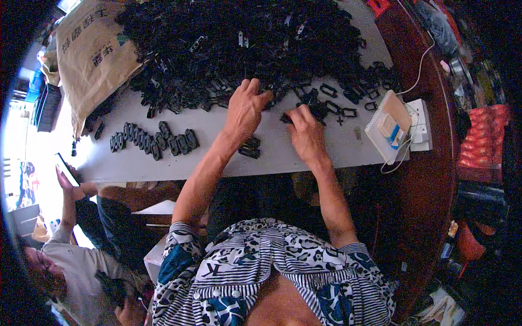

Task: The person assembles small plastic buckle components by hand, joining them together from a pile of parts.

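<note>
A large heap of small black plastic parts [244,49] covers the far side of the white table [217,165]. My left hand [246,108] is at its near edge, fingers bent and closed; whatever they pinch is hidden among the dark pieces. To its right, my right hand [306,133] has its fingers drawn together on a small black plastic part [286,118], beside loose pieces and several black rectangular frames [328,91]. A short stack of black parts [249,148] lies between my forearms. Further left, several similar parts stand in rows [155,142].
A brown paper sack [95,60] leans at the far left. On the right are a spiral notebook [387,127], a white power strip [420,125] and its cable. Another person [92,261] sits at the lower left, holding a phone [66,169]. Red packages [481,136] lie at far right.
</note>
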`<state>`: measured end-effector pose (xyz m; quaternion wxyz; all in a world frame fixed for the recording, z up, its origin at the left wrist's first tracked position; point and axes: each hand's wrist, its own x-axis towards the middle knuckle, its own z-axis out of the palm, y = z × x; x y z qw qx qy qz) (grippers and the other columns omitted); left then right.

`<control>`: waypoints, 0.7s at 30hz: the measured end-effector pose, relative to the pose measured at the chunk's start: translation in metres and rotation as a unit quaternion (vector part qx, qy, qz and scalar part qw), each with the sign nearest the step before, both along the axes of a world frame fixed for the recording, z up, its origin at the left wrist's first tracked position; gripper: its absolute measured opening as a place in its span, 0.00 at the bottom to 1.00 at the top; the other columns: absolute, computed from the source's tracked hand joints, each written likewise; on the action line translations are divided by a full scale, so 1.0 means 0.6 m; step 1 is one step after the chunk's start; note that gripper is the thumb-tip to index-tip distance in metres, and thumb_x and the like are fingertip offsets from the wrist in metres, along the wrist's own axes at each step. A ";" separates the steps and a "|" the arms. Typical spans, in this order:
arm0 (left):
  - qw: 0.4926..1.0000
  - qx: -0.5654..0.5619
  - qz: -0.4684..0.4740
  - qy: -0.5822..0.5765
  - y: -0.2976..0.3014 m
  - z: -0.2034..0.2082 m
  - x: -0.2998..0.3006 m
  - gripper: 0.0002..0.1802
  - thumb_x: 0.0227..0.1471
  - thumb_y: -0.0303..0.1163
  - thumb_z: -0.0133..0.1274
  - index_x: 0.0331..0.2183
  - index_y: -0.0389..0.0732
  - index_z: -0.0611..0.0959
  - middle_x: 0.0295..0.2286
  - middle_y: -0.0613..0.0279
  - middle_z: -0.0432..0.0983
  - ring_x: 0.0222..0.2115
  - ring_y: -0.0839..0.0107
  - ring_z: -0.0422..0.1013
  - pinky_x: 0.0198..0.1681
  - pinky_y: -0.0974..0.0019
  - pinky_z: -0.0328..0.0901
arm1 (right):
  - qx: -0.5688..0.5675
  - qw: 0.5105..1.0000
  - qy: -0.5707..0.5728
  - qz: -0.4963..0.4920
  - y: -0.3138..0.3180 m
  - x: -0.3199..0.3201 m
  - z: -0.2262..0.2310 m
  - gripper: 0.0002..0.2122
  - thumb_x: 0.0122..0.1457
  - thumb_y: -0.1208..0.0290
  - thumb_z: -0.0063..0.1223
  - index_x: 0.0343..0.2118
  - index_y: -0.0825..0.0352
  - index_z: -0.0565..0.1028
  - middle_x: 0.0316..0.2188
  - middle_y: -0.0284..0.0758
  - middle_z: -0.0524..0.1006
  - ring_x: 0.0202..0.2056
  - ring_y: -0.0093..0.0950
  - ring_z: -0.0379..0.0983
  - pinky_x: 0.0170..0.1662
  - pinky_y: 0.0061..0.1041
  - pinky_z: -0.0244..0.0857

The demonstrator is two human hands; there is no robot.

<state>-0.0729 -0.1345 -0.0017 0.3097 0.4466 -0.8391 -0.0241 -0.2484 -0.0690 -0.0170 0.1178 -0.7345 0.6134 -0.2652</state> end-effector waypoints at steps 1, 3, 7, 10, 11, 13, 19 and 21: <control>1.000 0.005 -0.006 0.000 -0.008 -0.006 0.000 0.16 0.36 0.19 0.56 0.32 0.45 0.82 0.28 0.56 0.67 0.33 0.55 0.66 0.35 0.57 0.64 | -0.001 1.000 0.000 -0.002 -0.005 -0.005 0.002 0.15 0.46 0.81 0.59 0.39 0.68 0.73 0.36 0.41 0.71 0.38 0.44 0.72 0.38 0.39 0.67; 1.000 0.010 -0.013 -0.001 -0.014 -0.011 0.005 0.16 0.36 0.18 0.55 0.31 0.45 0.82 0.28 0.56 0.67 0.33 0.55 0.66 0.36 0.56 0.64 | -0.003 1.000 0.016 -0.021 -0.015 -0.017 0.002 0.15 0.46 0.81 0.59 0.39 0.68 0.73 0.36 0.41 0.70 0.38 0.44 0.72 0.38 0.38 0.67; 0.990 0.072 0.017 0.120 -0.021 -0.014 0.022 0.13 0.38 0.18 0.54 0.31 0.41 0.80 0.28 0.54 0.69 0.34 0.53 0.67 0.35 0.57 0.64 | -0.004 1.000 -0.013 -0.019 -0.022 -0.025 0.007 0.14 0.46 0.80 0.59 0.38 0.68 0.73 0.36 0.41 0.70 0.37 0.44 0.71 0.38 0.38 0.66; 0.966 0.095 0.031 0.239 -0.026 -0.012 0.033 0.11 0.42 0.18 0.55 0.32 0.39 0.81 0.27 0.53 0.74 0.28 0.52 0.71 0.32 0.59 0.65 | 0.018 1.000 0.005 -0.025 -0.022 -0.019 0.016 0.14 0.46 0.80 0.60 0.38 0.69 0.72 0.36 0.41 0.69 0.37 0.44 0.71 0.39 0.37 0.66; 0.966 0.093 0.032 0.238 -0.023 -0.012 0.034 0.11 0.42 0.18 0.55 0.32 0.39 0.81 0.27 0.53 0.74 0.28 0.52 0.71 0.32 0.59 0.65 | 0.017 1.000 0.012 -0.023 -0.020 -0.016 0.014 0.14 0.46 0.80 0.60 0.38 0.69 0.72 0.37 0.41 0.69 0.37 0.44 0.71 0.38 0.37 0.66; 0.956 0.084 0.037 0.278 -0.021 -0.011 0.033 0.12 0.44 0.17 0.52 0.33 0.40 0.83 0.27 0.56 0.76 0.26 0.62 0.72 0.31 0.66 0.65 | 0.010 1.000 0.018 -0.021 -0.021 -0.014 0.012 0.14 0.47 0.79 0.60 0.38 0.69 0.72 0.37 0.41 0.69 0.37 0.44 0.71 0.38 0.37 0.66; 0.825 0.300 0.021 0.478 -0.010 0.000 0.032 0.15 0.46 0.14 0.47 0.35 0.35 0.83 0.28 0.67 0.77 0.27 0.83 0.68 0.31 0.77 0.61 | -0.011 0.999 -0.023 0.028 -0.021 0.013 0.040 0.13 0.49 0.78 0.58 0.40 0.68 0.73 0.37 0.41 0.70 0.37 0.42 0.72 0.38 0.36 0.67; 0.815 0.299 -0.014 0.495 -0.006 0.009 0.033 0.14 0.47 0.14 0.47 0.35 0.33 0.83 0.29 0.66 0.77 0.27 0.82 0.68 0.31 0.77 0.62 | -0.084 0.986 -0.130 0.055 -0.041 0.030 0.056 0.14 0.49 0.78 0.58 0.41 0.67 0.73 0.39 0.40 0.71 0.37 0.39 0.73 0.38 0.33 0.68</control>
